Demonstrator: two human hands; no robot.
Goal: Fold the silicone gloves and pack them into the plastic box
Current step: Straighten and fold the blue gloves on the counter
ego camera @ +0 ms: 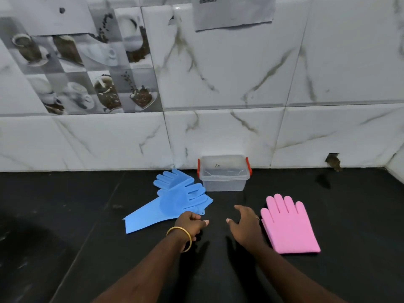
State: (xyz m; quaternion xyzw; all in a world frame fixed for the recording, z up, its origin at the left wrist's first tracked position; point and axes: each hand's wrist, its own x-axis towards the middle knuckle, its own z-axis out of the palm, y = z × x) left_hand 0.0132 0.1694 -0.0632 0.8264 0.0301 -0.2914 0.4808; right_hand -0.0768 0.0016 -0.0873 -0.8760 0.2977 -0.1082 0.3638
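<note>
On the black counter (65,215) the clear box (224,173) with red clips stood at the far edge against the tiled wall (240,73), its lid seemingly on. Two blue gloves (175,200) lay crossed over each other just left of the box, unfolded, cuffs pointing near-left. The pink gloves (289,226) lay flat to the right, stacked as a pair as far as the edges showed.

The left hand (191,223), with a gold bangle (180,237) on its wrist, sat at the near edge of the blue gloves, its fingers curled in narrowly; whether it pinched the blue cuff could not be told. The right hand (246,224) hovered with fingers spread wide, empty, just beside the pink gloves.

The likely trouble was springback: silicone is thick and rubbery, so a fold would probably reopen unless held down. The crossed blue pair might drag together if only one was pulled. The box looked small beside the gloves, so loose folds could jam at the rim, and the lid had to come off first.
</note>
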